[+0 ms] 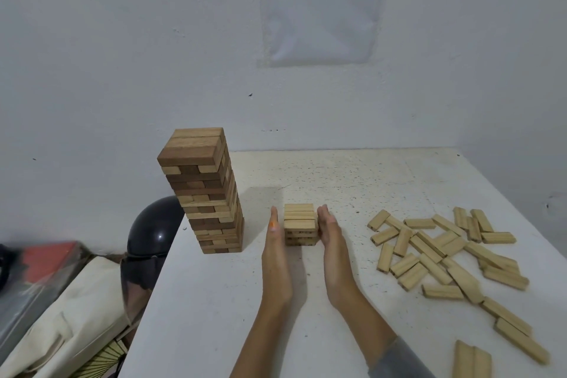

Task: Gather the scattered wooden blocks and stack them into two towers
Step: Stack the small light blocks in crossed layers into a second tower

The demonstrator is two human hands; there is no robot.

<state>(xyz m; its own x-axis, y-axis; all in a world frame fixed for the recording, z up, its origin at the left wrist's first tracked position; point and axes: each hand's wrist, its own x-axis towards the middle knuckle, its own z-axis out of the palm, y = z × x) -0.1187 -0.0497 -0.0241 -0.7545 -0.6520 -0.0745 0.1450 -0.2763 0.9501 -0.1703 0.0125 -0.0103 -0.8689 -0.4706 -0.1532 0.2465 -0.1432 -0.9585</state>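
Your left hand [275, 244] and right hand [330, 235], flat with straight fingers, stand on each side of the small tower [300, 224] mid-table, and the loose blocks [445, 250] lie to its right, nearer your right hand.

White table [214, 301] w/ a speckled, scuffed top. Its far edge meets a plain white back wall [122, 55] and its right side runs along a second white wall [521, 70], so it's tucked in a corner. Above the table, on the back wall: a printed sheet [322, 9] under clear plastic, lower lines of text readable. Left of the table, lower down – a glossy black helmet [153, 233] right by the edge, a cream canvas bag [61, 316] nearer the camera, and a blurred red-and-grey item [52, 258] further left. Light soft & even.
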